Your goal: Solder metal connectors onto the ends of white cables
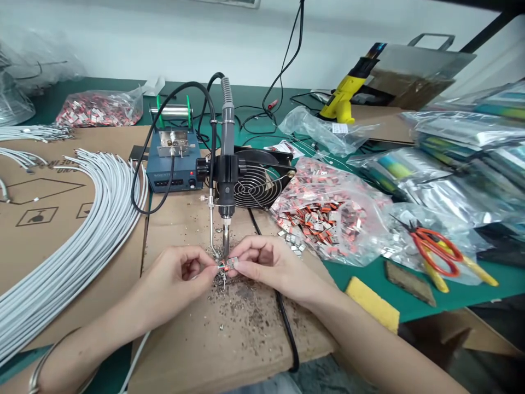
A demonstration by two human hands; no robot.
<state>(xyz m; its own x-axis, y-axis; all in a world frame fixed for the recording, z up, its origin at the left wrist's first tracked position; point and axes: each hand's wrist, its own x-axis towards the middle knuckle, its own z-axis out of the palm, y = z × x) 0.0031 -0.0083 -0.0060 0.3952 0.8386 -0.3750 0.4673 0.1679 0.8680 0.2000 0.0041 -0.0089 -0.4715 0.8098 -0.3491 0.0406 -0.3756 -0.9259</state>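
My left hand [180, 276] pinches the end of a cable, whose coloured wires show at the fingertips. A light grey cable [137, 358] hangs below that forearm, probably the same one. Between the thumb and fingers of my right hand [266, 265] is a small metal USB connector [232, 262] with an orange part. The wire end and connector meet right under the tip of a stand-mounted soldering iron [227, 189]; whether they touch is too small to tell. A thin metal solder feed tube [211, 230] comes down beside the tip.
Solder crumbs litter the cardboard [184, 339]. Behind stand a blue solder feeder [174, 169] and a black fan [256, 178]. Grey cables [110, 219] lie left. On the right are a bag of connectors [328, 219], pliers [438, 251], a yellow sponge [373, 303] and a heat gun [348, 87].
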